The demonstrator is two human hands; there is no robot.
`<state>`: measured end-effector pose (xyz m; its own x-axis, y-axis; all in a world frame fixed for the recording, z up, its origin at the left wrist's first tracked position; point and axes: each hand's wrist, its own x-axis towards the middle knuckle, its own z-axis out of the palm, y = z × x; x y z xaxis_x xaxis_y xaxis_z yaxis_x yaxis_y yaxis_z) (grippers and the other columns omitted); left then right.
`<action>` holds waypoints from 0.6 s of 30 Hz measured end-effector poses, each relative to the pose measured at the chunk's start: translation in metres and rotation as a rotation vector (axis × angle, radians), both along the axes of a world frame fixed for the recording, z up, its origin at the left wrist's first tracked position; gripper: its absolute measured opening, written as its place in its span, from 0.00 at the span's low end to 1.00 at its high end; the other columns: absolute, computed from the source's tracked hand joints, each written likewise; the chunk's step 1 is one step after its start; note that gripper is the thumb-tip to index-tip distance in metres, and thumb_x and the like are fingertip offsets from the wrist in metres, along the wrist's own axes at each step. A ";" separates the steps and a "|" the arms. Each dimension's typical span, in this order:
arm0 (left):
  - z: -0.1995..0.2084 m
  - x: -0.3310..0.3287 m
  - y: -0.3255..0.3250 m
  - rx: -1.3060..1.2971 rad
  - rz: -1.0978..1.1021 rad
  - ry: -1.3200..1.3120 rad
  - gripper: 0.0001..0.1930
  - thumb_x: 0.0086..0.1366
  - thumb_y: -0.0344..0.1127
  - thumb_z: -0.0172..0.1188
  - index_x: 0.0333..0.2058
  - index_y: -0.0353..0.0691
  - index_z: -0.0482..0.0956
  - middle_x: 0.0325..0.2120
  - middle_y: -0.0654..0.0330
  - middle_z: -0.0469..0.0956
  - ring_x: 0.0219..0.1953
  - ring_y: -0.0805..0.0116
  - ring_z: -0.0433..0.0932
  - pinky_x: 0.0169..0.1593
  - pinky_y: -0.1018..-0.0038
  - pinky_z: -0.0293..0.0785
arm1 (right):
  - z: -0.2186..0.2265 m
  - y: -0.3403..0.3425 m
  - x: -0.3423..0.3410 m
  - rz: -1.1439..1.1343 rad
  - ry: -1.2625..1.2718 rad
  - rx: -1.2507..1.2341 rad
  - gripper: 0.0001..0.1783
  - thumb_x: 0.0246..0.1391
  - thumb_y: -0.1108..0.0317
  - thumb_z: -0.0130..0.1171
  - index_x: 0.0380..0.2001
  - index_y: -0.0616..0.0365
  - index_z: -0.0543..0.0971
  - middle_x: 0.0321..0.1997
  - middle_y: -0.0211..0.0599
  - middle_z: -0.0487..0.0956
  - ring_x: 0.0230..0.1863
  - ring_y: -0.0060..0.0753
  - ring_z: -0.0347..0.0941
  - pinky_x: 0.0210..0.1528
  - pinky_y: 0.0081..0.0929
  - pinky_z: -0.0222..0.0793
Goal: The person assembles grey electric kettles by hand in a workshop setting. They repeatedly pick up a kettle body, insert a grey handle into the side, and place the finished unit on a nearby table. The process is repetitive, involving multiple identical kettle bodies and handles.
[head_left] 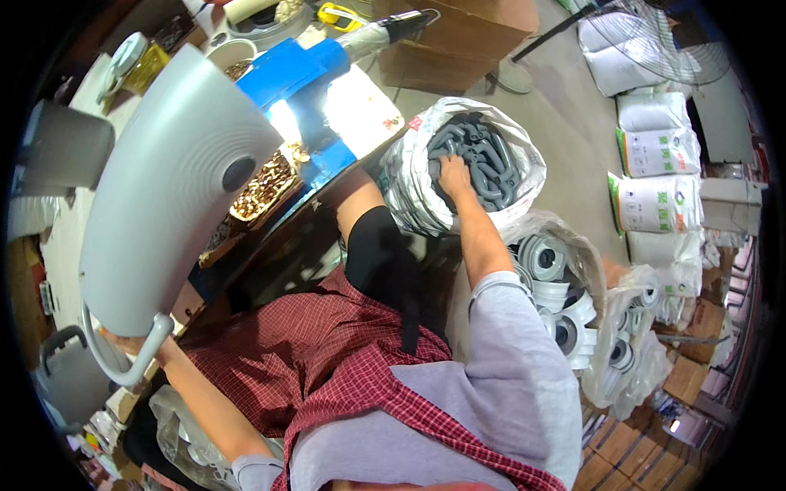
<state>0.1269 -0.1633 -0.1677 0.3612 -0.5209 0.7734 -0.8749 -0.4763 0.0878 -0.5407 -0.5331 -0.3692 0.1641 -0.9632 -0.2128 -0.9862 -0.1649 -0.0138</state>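
A large grey plastic bucket-like body [164, 188] with a dark round spot on its side leans across the left of the head view. My left hand [131, 342] grips its lower end, beside a pale grey curved handle [155, 344]; the handle and the body partly hide the fingers. To the right, my right arm stretches forward into a white woven sack [528, 147] of dark grey curved plastic handles [495, 172]. Among these, my right hand [453, 173] has its fingers curled down on one handle; the fingertips are partly hidden.
A blue machine [282, 74] stands on the bench ahead, next to a tray of small brass-coloured parts [266, 188]. Clear bags of grey round plastic parts [565, 319] sit at my right. Beyond are stacked white sacks [655, 200], a cardboard box [458, 49] and a fan [655, 41].
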 end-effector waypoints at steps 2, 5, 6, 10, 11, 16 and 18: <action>-0.006 0.020 0.007 -0.120 0.017 -0.049 0.18 0.61 0.40 0.59 0.43 0.32 0.70 0.37 0.49 0.78 0.36 0.59 0.79 0.41 0.67 0.77 | 0.019 0.001 0.006 0.192 -0.036 -0.145 0.19 0.42 0.70 0.61 0.41 0.57 0.75 0.44 0.43 0.72 0.49 0.45 0.68 0.48 0.44 0.66; 0.018 -0.030 -0.025 -0.368 -0.248 0.550 0.25 0.63 0.47 0.55 0.48 0.29 0.66 0.38 0.48 0.78 0.36 0.59 0.79 0.40 0.64 0.78 | 0.099 0.006 -0.007 0.260 -0.228 -0.424 0.18 0.32 0.76 0.61 0.33 0.58 0.71 0.42 0.42 0.70 0.46 0.48 0.68 0.45 0.40 0.66; 0.044 -0.059 -0.035 -0.427 -0.394 0.805 0.26 0.65 0.50 0.51 0.47 0.29 0.67 0.37 0.48 0.79 0.35 0.59 0.80 0.39 0.65 0.78 | 0.131 0.009 -0.009 0.267 -0.338 -0.501 0.19 0.33 0.78 0.60 0.34 0.58 0.70 0.44 0.42 0.71 0.47 0.48 0.68 0.45 0.39 0.67; 0.057 -0.088 -0.055 -0.736 -0.162 1.067 0.28 0.67 0.54 0.46 0.46 0.28 0.69 0.38 0.48 0.79 0.35 0.60 0.80 0.38 0.66 0.79 | 0.247 0.018 0.032 0.527 -0.730 -0.654 0.22 0.33 0.84 0.57 0.35 0.57 0.68 0.40 0.40 0.76 0.41 0.47 0.73 0.43 0.35 0.70; 0.072 -0.109 -0.075 -0.871 -0.067 1.146 0.30 0.68 0.55 0.42 0.44 0.28 0.73 0.37 0.48 0.79 0.35 0.62 0.80 0.38 0.67 0.79 | 0.272 0.027 0.044 0.533 -0.800 -0.680 0.22 0.33 0.85 0.57 0.36 0.57 0.68 0.37 0.40 0.77 0.38 0.45 0.74 0.41 0.33 0.71; 0.119 -0.153 -0.076 -0.898 -0.590 1.256 0.29 0.69 0.54 0.41 0.37 0.30 0.78 0.28 0.54 0.80 0.29 0.66 0.79 0.33 0.73 0.76 | 0.362 0.069 0.109 0.709 -1.033 -0.849 0.19 0.43 0.85 0.57 0.39 0.58 0.66 0.35 0.45 0.77 0.31 0.40 0.75 0.34 0.29 0.73; 0.010 -0.045 -0.051 -0.848 -0.289 0.981 0.23 0.67 0.49 0.50 0.40 0.29 0.77 0.30 0.57 0.78 0.26 0.71 0.76 0.28 0.77 0.71 | 0.390 0.079 0.140 0.823 -1.048 -0.841 0.18 0.44 0.84 0.56 0.39 0.58 0.66 0.34 0.45 0.77 0.30 0.40 0.75 0.33 0.29 0.72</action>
<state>0.0821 -0.2140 -0.1578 0.9112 -0.1614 0.3790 -0.3387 0.2300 0.9123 -0.4003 -0.4540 0.0207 0.4066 -0.3187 0.8562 -0.2370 -0.9419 -0.2381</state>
